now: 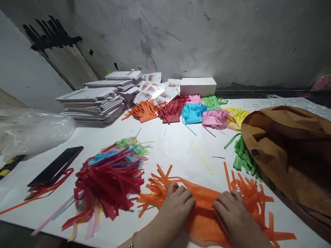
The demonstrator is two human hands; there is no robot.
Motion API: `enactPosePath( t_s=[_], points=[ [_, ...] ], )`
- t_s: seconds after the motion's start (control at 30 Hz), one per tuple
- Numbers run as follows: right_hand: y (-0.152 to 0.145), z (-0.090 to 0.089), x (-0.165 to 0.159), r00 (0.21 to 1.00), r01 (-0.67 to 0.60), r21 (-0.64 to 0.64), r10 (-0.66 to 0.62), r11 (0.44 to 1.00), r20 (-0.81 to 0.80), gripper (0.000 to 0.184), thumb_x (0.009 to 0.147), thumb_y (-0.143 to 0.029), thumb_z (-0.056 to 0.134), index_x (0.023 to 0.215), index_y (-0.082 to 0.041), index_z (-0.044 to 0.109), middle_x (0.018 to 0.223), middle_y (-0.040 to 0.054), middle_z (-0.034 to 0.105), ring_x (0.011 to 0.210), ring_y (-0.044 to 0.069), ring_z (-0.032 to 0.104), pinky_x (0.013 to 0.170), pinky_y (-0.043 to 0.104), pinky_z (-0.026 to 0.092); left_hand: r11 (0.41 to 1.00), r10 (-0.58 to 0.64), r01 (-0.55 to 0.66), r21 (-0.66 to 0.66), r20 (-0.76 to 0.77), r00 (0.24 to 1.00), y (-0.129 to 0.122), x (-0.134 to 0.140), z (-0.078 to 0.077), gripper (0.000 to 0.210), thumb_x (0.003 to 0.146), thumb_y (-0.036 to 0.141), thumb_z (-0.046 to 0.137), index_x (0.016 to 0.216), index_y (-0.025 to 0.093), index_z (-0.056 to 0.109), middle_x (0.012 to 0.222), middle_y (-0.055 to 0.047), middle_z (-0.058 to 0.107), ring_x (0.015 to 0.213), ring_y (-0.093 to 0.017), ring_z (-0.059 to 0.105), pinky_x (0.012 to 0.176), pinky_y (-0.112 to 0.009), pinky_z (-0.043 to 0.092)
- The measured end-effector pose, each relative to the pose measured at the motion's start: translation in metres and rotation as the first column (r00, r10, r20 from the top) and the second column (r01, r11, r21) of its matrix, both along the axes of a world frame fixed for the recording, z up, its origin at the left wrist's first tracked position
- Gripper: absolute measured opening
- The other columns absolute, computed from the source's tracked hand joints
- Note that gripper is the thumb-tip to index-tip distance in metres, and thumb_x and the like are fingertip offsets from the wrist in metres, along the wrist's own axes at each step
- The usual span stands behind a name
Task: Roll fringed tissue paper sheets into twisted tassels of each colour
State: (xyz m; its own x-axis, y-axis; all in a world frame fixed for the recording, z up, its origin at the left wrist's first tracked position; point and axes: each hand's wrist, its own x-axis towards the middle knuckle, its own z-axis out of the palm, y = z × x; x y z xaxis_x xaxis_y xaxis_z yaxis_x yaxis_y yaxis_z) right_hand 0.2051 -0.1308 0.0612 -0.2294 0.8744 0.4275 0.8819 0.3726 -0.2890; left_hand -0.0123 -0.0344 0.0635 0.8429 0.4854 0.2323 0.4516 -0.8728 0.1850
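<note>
A sheet of orange tissue paper (204, 196) lies at the front of the white table, its two ends cut into fringe. My left hand (178, 203) is on its left part, fingers curled over the paper near the left fringe. On the right part, my right hand (230, 210) bends its fingers around the paper's folded edge. Both thumbs are mostly hidden. To the left of my left hand lies a pile of fringed tissue tassels (108, 182), dark red on top with blue, green, pink and yellow beneath.
Folded fringed bundles in orange (148, 112), red (173, 110), blue (193, 113) and other colours line the back. Stacked white packets (90, 103) and a white box (198, 86) stand behind. A phone (57, 165) lies left; a brown bag (289, 155) covers the right side, beside green fringe (244, 156).
</note>
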Motion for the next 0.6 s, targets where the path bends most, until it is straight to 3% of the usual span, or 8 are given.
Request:
enactPosePath(
  t_s=[0.1, 0.2, 0.33, 0.43, 0.53, 0.6],
  points=[
    [-0.001, -0.004, 0.007, 0.995, 0.093, -0.059, -0.091, 0.994, 0.035, 0.023, 0.1, -0.011, 0.041, 0.088, -0.024, 0.056, 0.087, -0.0003, 0.059, 0.083, 0.022, 0.054, 0.092, 0.044, 0.028, 0.992, 0.124, -0.124, -0.014, -0.03, 0.992, 0.002, 0.006, 0.008, 0.02, 0.095, 0.011, 0.057, 0.077, 0.021, 0.061, 0.077, 0.001, 0.065, 0.077, -0.019, 0.057, 0.087, -0.04, 0.036],
    [0.001, -0.012, 0.006, 0.962, 0.239, -0.01, -0.235, 0.971, 0.14, 0.023, 0.099, -0.014, 0.042, 0.084, -0.024, 0.055, 0.085, 0.0013, 0.059, 0.083, 0.025, 0.054, 0.09, 0.049, 0.03, 0.974, 0.211, -0.22, -0.056, -0.134, 0.968, 0.008, 0.017, 0.019, 0.024, 0.094, 0.014, 0.053, 0.072, 0.02, 0.062, 0.073, -0.002, 0.067, 0.074, -0.021, 0.06, 0.084, -0.042, 0.038],
    [0.003, -0.016, -0.002, 0.884, 0.364, 0.076, -0.37, 0.928, 0.286, 0.02, 0.093, -0.016, 0.046, 0.076, -0.023, 0.054, 0.079, 0.0048, 0.057, 0.078, 0.028, 0.053, 0.085, 0.056, 0.035, 0.96, 0.225, -0.255, -0.113, -0.225, 0.948, 0.017, 0.028, 0.03, 0.027, 0.091, 0.022, 0.056, 0.067, 0.018, 0.066, 0.071, -0.006, 0.071, 0.07, -0.022, 0.064, 0.08, -0.042, 0.041],
    [0.0, -0.009, -0.008, 0.846, 0.417, 0.057, -0.411, 0.907, 0.34, 0.018, 0.092, -0.016, 0.048, 0.077, -0.022, 0.057, 0.081, 0.0076, 0.061, 0.081, 0.029, 0.055, 0.088, 0.059, 0.037, 0.952, 0.218, -0.269, -0.145, -0.297, 0.93, 0.021, 0.033, 0.033, 0.025, 0.09, 0.022, 0.057, 0.068, 0.017, 0.069, 0.073, -0.008, 0.074, 0.071, -0.024, 0.067, 0.079, -0.043, 0.041],
    [-0.003, 0.0, -0.015, 0.873, 0.387, 0.111, -0.402, 0.916, 0.276, 0.023, 0.09, -0.008, 0.046, 0.102, -0.017, 0.063, 0.107, 0.0154, 0.067, 0.103, 0.034, 0.057, 0.099, 0.064, 0.031, 0.94, 0.231, -0.297, -0.166, -0.329, 0.915, 0.022, 0.036, 0.03, 0.026, 0.09, 0.023, 0.057, 0.068, 0.016, 0.068, 0.075, -0.01, 0.075, 0.075, -0.027, 0.069, 0.08, -0.045, 0.041],
    [-0.002, 0.002, -0.02, 0.947, 0.253, 0.137, -0.274, 0.958, 0.167, 0.033, 0.088, -0.002, 0.042, 0.11, -0.016, 0.063, 0.11, 0.014, 0.068, 0.108, 0.031, 0.057, 0.106, 0.059, 0.029, 0.935, 0.248, -0.309, -0.173, -0.299, 0.921, 0.022, 0.035, 0.028, 0.022, 0.089, 0.024, 0.059, 0.069, 0.016, 0.066, 0.074, -0.009, 0.074, 0.076, -0.027, 0.068, 0.081, -0.046, 0.041]
  ],
)
